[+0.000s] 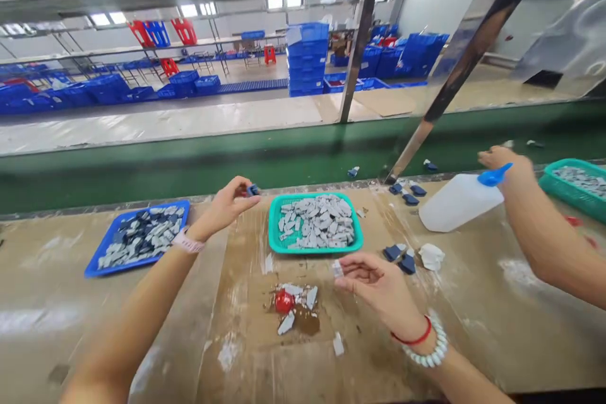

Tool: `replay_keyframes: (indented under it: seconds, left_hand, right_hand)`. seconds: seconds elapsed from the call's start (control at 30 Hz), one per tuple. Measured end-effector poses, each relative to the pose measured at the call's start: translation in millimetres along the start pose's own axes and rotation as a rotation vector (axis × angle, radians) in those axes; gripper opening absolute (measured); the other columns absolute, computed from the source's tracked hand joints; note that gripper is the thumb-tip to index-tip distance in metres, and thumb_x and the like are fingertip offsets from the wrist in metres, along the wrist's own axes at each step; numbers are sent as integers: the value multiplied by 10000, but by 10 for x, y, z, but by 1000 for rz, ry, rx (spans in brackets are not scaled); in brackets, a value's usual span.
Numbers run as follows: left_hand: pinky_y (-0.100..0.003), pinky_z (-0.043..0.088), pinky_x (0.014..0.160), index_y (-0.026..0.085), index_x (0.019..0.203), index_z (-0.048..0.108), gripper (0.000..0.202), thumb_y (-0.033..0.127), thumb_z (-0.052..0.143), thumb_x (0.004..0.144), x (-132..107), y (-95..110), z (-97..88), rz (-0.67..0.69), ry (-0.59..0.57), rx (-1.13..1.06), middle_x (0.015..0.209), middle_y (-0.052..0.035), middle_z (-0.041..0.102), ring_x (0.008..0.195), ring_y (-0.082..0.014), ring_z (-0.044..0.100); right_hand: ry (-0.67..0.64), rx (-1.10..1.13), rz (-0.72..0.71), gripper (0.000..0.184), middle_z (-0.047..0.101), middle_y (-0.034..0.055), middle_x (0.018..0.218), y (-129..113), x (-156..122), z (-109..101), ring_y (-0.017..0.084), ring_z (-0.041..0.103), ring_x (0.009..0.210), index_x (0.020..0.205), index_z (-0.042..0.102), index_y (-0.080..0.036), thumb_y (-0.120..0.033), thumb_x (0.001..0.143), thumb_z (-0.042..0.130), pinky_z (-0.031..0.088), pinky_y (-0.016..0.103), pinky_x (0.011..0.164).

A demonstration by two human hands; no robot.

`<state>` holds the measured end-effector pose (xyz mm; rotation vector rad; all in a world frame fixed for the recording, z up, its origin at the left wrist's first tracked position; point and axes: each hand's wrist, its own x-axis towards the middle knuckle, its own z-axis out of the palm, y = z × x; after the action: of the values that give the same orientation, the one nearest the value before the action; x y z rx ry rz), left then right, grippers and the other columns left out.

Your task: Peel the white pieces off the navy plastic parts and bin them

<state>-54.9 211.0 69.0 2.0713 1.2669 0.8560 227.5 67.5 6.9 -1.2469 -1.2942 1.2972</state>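
Note:
My left hand (227, 207) pinches a small dark blue piece (252, 190) between thumb and fingers, just left of a teal basket (273, 246). That basket holds many light grey pieces (326, 218). Closed on a small whitish-grey piece (338, 268), my right hand (379, 284) hovers in front of the basket's right corner. Below lies a cardboard sheet (265, 278) with a round red object (284, 302) and white scraps (286, 323) around a wet patch. A blue tray (89, 270) of mixed dark blue and grey pieces stands to the left.
At right stands a white bottle (454, 202) with a blue spout. Dark blue pieces (407, 262) and a crumpled white wad (431, 257) lie near it. A co-worker's arm (544, 221) reaches over the green belt (213, 167), beside another teal basket (580, 199). A slanted metal post (428, 120) rises behind.

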Motion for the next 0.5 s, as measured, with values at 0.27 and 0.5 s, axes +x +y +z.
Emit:
replay_keyframes:
  seconds: [0.27,0.5]
  left_hand:
    - [-199,344,520,187,869,486,295,474,553,877,-2174,129,430,-451,301,-576,709,32,506,525,-72,432]
    - [-214,343,571,199,890,506,303,492,577,856,-2634,353,913,-601,455,-783,760,23,497,573,-84,434]
  right_hand:
    - [-47,-658,-503,267,667,81,847,531,-609,386,168,621,772,927,699,-183,-282,952,452,529,293,680]
    - [-140,-826,-456,298,640,85,795,640,-681,467,178,582,726,829,711,-161,-234,945,446,478,302,646]
